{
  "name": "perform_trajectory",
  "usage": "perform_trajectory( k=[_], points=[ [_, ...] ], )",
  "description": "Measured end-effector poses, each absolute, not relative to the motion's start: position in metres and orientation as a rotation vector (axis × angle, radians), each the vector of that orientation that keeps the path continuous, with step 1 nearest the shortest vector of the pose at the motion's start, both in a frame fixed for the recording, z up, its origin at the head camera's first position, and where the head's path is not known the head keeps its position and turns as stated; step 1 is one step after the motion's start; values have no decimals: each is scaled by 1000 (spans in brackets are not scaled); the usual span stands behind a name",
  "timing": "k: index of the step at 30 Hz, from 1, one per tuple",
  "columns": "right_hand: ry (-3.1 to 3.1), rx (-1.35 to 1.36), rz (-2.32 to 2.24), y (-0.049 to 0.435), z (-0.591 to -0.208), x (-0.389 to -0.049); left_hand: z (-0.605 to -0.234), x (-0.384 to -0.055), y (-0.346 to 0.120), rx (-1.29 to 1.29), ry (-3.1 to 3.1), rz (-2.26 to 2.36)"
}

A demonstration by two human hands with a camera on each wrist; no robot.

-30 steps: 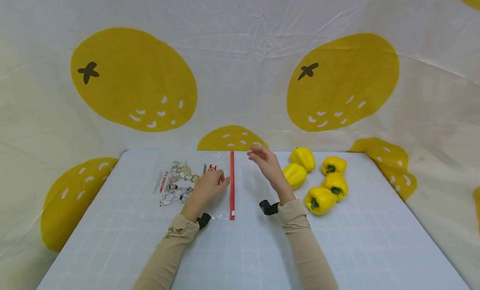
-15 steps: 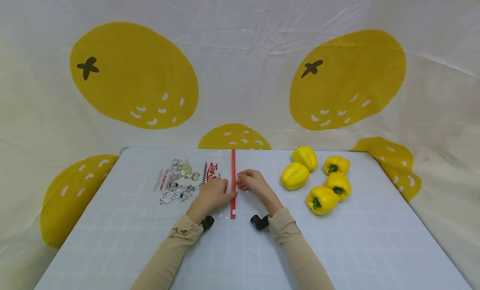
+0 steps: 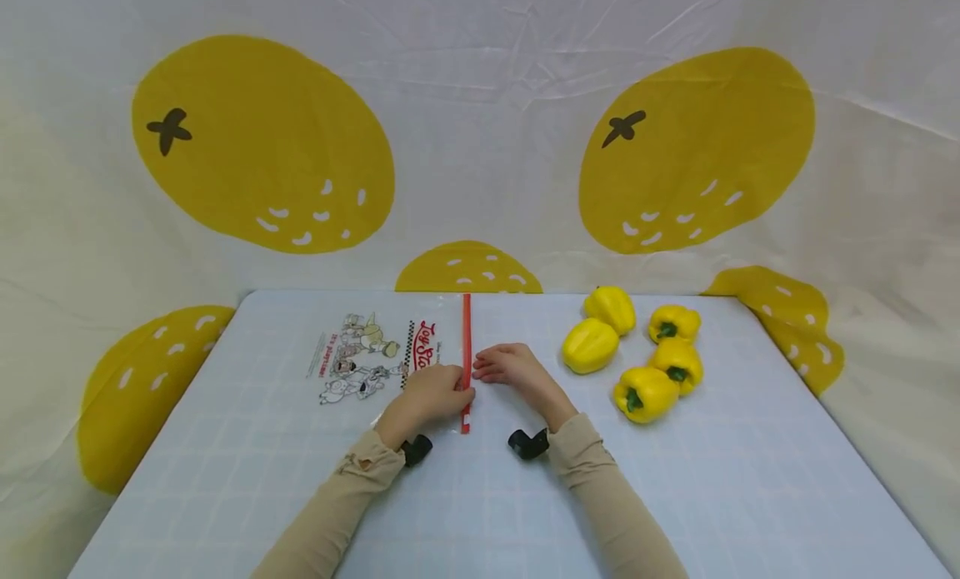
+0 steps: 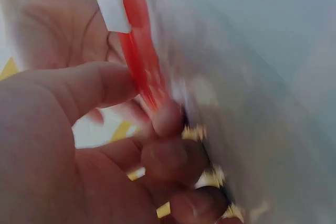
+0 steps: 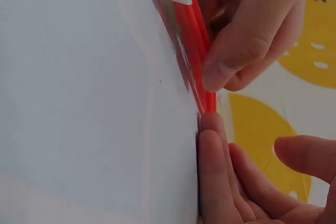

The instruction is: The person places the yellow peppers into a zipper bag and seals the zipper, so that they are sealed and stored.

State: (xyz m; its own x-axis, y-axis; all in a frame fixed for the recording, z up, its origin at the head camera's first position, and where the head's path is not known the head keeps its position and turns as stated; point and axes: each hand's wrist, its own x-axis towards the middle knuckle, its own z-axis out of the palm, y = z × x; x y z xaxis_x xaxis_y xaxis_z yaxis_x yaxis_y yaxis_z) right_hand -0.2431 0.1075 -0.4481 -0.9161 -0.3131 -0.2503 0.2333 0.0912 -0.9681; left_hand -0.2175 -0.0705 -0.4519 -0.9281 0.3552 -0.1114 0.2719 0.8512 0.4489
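A clear zip bag (image 3: 360,362) printed with cartoon figures and red lettering lies flat on the table, its red zip strip (image 3: 467,329) toward the right. My left hand (image 3: 427,396) pinches that strip between thumb and forefinger, as the left wrist view shows close up. Toward the strip's near end sits a white slider (image 4: 114,13). My right hand (image 3: 517,371) is just right of the strip, palm side facing it. In the right wrist view its extended fingers (image 5: 212,161) reach the strip's edge, and its thumb stands apart.
Several yellow bell peppers (image 3: 647,394) lie in a loose group on the right of the table (image 3: 480,512). Behind the table hangs a white cloth (image 3: 480,171) with large yellow fruit prints.
My left hand has shifted slightly right and come to pinch the red strip. The right hand has dropped and moved left, from near the peppers to the strip's edge.
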Motion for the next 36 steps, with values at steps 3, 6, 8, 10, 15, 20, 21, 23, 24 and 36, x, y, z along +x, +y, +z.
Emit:
perform_trajectory(
  k=[3,6,8,10,15,20,21,23,24,36],
  points=[
    [1926,12,-1895,104,-448,-240,-452,-219,-75,512,2793,726],
    [1878,82,-1935,101,-447,-237,-449,-221,-78,524,2739,827],
    [1841,111,-1963,99,-447,-235,-447,-221,-79,522,2703,891],
    [1804,138,-1981,97,-448,-234,-446,-222,-78,524,2670,950],
    [1783,183,-1984,93,-452,-231,-445,-222,-78,554,2627,995],
    [1845,207,-1949,90,-454,-231,-445,-221,-79,573,2608,988],
    [1855,212,-1940,90,-454,-231,-445,-221,-79,577,2603,989],
    [1869,219,-1922,90,-454,-231,-444,-221,-80,585,2588,990],
    [1873,218,-1918,91,-454,-231,-444,-222,-80,592,2582,993],
    [1843,159,-1965,91,-455,-230,-439,-224,-84,643,2495,1044]
  ],
)
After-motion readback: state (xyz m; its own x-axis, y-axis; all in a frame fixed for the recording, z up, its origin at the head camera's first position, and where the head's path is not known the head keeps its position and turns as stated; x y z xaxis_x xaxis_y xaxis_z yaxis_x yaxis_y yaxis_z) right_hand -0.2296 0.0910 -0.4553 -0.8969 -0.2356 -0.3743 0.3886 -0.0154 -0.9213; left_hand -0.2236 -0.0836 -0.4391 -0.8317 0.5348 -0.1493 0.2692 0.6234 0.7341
